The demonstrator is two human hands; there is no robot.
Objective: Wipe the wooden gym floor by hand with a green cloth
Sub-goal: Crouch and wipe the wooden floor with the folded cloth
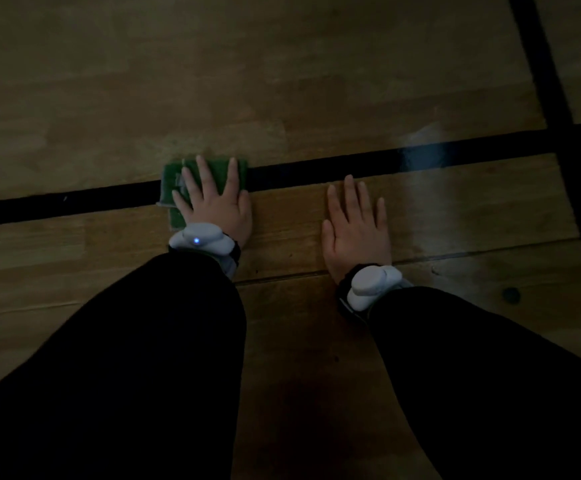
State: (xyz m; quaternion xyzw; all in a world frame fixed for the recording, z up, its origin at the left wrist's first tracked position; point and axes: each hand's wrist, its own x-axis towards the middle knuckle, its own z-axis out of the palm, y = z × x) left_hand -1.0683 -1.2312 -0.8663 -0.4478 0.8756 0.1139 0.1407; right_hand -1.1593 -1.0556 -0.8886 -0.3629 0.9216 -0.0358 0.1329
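Wiping stage: the stroke looks under way, with the green cloth [178, 188] pressed flat on the wooden gym floor [282, 81].
Cloth position: it lies across the black court line [317, 169] that runs from side to side, part of it on the boards beyond the line and part on the near side, roughly mid-floor in this view.
Cloth shape: folded into a flat pad; a paler patch shows near its left side, too dim to identify.
Left hand [214, 202]: laid palm-down on the cloth with fingers straight and spread, pressing rather than gripping; nothing is curled round the fabric.
Right hand [355, 230]: flat on bare boards just on the near side of the line, fingers straight, holding nothing, apparently serving as a prop; it sits near the cloth but apart from it.
Wrist devices: a white unit is strapped on each wrist, the left one [200, 240] showing a small blue light.
Done so far: I cannot tell; a pale sheen [424, 188] to the right may be glare or damp.
Left to do: judging by the wide floor on every side, most of it probably remains.
Second line [552, 98]: it crosses the first toward the right edge.
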